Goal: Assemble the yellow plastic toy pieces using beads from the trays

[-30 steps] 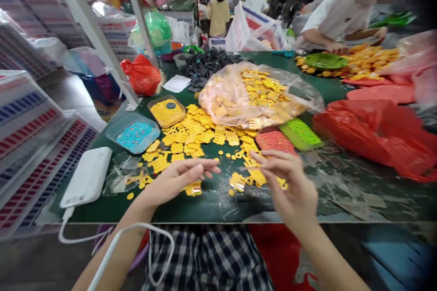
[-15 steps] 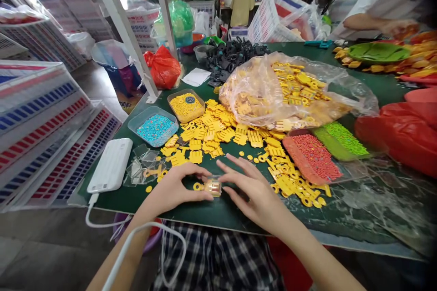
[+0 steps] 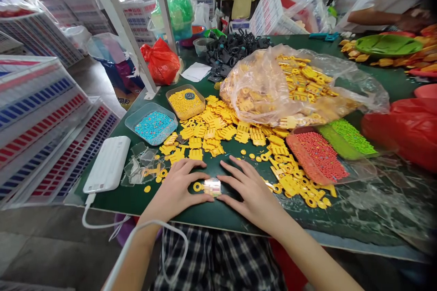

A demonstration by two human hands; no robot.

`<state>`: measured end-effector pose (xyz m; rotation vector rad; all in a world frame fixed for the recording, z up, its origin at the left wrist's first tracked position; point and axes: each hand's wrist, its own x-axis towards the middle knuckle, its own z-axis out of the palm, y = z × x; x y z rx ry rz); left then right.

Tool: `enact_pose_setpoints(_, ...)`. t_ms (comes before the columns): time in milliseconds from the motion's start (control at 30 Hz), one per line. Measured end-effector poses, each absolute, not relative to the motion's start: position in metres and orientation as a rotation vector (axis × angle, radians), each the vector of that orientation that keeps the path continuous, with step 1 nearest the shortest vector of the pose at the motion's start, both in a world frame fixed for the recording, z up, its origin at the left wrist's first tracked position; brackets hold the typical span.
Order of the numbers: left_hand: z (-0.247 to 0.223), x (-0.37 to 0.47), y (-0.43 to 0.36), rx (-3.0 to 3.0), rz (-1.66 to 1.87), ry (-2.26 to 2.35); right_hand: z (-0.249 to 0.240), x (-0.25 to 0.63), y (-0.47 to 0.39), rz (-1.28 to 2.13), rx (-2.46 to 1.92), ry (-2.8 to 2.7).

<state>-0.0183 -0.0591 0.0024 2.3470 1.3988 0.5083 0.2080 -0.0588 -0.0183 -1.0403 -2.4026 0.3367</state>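
Observation:
A small yellow plastic piece with a ring at one end (image 3: 197, 187) lies flat on the green table in front of me, its body under a shiny clear cover (image 3: 213, 186). My left hand (image 3: 175, 186) comes from the left, thumb and forefinger on the near and far edges of the piece. From the other side, my right hand (image 3: 251, 193) has its thumb and forefinger at the piece's right corners, the other fingers spread. Loose yellow plastic parts (image 3: 215, 129) are heaped just beyond both hands.
Trays of blue beads (image 3: 154, 128), yellow beads (image 3: 186, 102), red beads (image 3: 319, 154) and green beads (image 3: 351, 136) ring the heap. A clear bag (image 3: 252, 86) of yellow parts lies behind. At left are a white power bank (image 3: 107, 163) with cable and clear plastic pieces (image 3: 141, 168).
My right hand has moved in against the right side of the piece, its fingers lowered. My left hand stays at the piece. The view has shifted slightly.

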Motion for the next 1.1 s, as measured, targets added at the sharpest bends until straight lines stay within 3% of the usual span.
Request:
enact_pose_setpoints(633, 0.003, -0.028, -0.036, 2.577, 0.362, 1.12, 0.002, 0.191, -0.064, 0.303, -1.29, -2.456)
enact_pose_setpoints(900, 0.022, -0.005, -0.049, 2.734, 0.751, 0.922, 0.019, 0.189, -0.097, 0.83, -1.256, -1.897)
enact_pose_setpoints(1100, 0.022, 0.005, -0.074, 2.553, 0.908, 1.122, 0.07, 0.259, -0.054, 0.597, -1.31, -1.751)
